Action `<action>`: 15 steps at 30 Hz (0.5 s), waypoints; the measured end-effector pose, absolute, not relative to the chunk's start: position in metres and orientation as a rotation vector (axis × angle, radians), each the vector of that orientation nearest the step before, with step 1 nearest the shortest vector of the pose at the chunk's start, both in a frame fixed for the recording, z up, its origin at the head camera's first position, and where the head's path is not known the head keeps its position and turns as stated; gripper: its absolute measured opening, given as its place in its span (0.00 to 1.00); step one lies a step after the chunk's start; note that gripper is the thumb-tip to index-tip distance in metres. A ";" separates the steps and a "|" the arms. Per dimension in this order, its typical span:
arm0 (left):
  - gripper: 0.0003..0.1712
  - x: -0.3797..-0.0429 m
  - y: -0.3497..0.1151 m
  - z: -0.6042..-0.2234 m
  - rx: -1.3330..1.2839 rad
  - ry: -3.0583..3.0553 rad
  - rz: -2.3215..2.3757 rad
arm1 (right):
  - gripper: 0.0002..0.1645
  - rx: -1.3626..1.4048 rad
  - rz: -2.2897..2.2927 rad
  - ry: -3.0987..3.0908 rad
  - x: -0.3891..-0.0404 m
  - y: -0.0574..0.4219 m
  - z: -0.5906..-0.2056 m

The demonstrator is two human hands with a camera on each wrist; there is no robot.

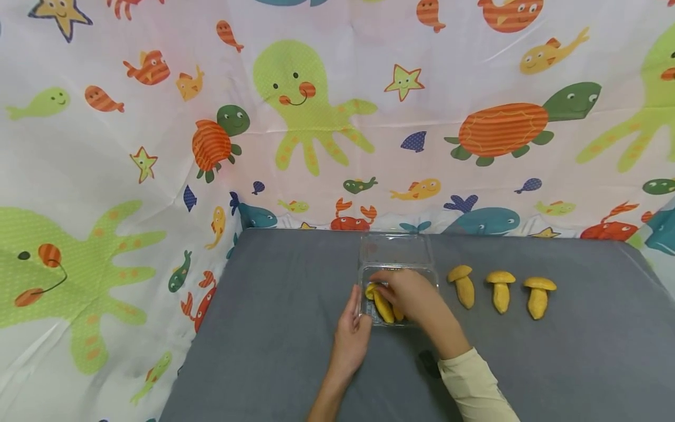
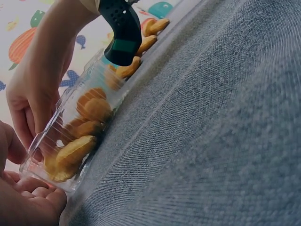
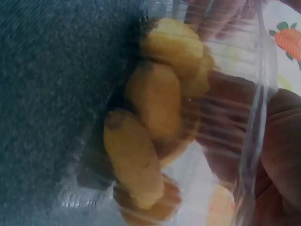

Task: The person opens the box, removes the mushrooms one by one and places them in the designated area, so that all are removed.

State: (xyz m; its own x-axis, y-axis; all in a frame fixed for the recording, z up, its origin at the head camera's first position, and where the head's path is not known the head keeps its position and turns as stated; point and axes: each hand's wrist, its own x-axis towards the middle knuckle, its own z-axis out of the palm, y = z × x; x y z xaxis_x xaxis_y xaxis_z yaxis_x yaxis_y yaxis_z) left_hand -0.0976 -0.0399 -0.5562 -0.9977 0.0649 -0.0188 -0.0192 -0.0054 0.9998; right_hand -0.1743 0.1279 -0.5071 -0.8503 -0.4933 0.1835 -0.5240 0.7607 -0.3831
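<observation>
A clear plastic container [image 1: 362, 275] lies on the grey cloth with its lid [image 1: 396, 251] folded back. Inside are several yellow mushrooms [image 3: 155, 101], seen through the wall in both wrist views. My left hand [image 1: 352, 340] holds the container's near left side, thumb at the corner. My right hand [image 1: 413, 296] reaches into the container from above, its thumb and fingers pinching a yellow mushroom [image 1: 384, 306] at the left; its fingertips are partly hidden. Outside, to the right, three more mushrooms stand in a row: one [image 1: 464, 287], another [image 1: 500, 291] and a third [image 1: 538, 297].
Grey cloth [image 1: 274, 328] covers the table. A white curtain [image 1: 337, 193] printed with sea animals hangs behind and at the left. A dark band [image 2: 123, 40] is worn on the right wrist.
</observation>
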 end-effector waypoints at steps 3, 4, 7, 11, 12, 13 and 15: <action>0.44 -0.097 -0.040 -0.556 0.049 2.173 2.196 | 0.13 0.832 0.639 -2.894 -0.175 0.125 -0.508; 0.44 -0.097 -0.040 -0.556 0.049 2.171 2.198 | 0.13 0.830 0.634 -2.899 -0.174 0.124 -0.508; 0.43 -0.097 -0.040 -0.556 0.054 2.165 2.207 | 0.11 0.819 0.611 -2.912 -0.174 0.122 -0.507; 0.43 -0.098 -0.039 -0.557 0.060 2.159 2.213 | 0.11 0.788 0.577 -2.935 -0.174 0.120 -0.505; 0.43 -0.099 -0.039 -0.557 0.061 2.161 2.211 | 0.11 0.781 0.566 -2.938 -0.175 0.119 -0.504; 0.43 -0.099 -0.039 -0.557 0.062 2.162 2.211 | 0.11 0.774 0.561 -2.944 -0.175 0.119 -0.504; 0.43 -0.099 -0.039 -0.557 0.059 2.160 2.211 | 0.11 0.769 0.546 -2.949 -0.176 0.118 -0.504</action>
State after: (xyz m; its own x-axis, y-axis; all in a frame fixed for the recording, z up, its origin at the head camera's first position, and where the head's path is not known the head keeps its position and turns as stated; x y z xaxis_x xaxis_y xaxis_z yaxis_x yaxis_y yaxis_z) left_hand -0.0987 -0.0394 -0.5567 -0.9981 0.0619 -0.0075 -0.0089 -0.0231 0.9997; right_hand -0.1757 0.1179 -0.5036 -0.8757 -0.4646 0.1313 -0.4809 0.8146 -0.3243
